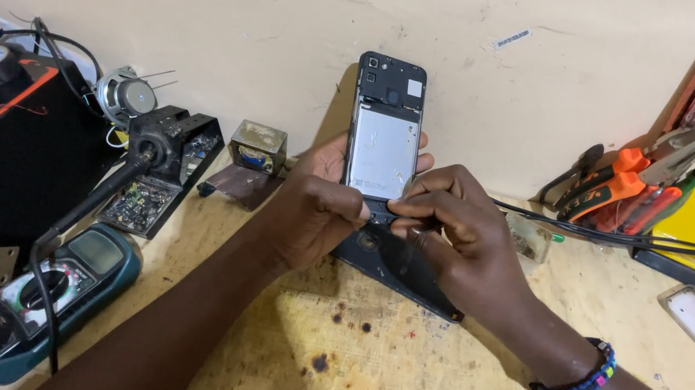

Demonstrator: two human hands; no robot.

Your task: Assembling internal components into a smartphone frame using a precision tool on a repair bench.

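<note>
Head view: wooden tabletop (395,363) carries a multimeter (64,289) at left and 1 black back cover (397,264) beneath the hands. Phone (384,131) stands upright, cover already off, battery exposed. Left hand (318,204) grip is clamped on the phone; right hand (455,227) fingertips pinch at its lower edge. Internal work remains.

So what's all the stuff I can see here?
opened phone: one, black with silver inside, upright at centre, held by both hands
black back cover: one, flat on the bench under the hands
multimeter: one, green, lower left
soldering iron stand: one, black, left
small speaker: one, silver, by the wall
screwdrivers and pliers: several, red, orange, yellow, right
wooden bench: one, tan, stained
left hand: one, gripping the phone
right hand: one, fingers at the phone's lower edge, beaded bracelet
</note>
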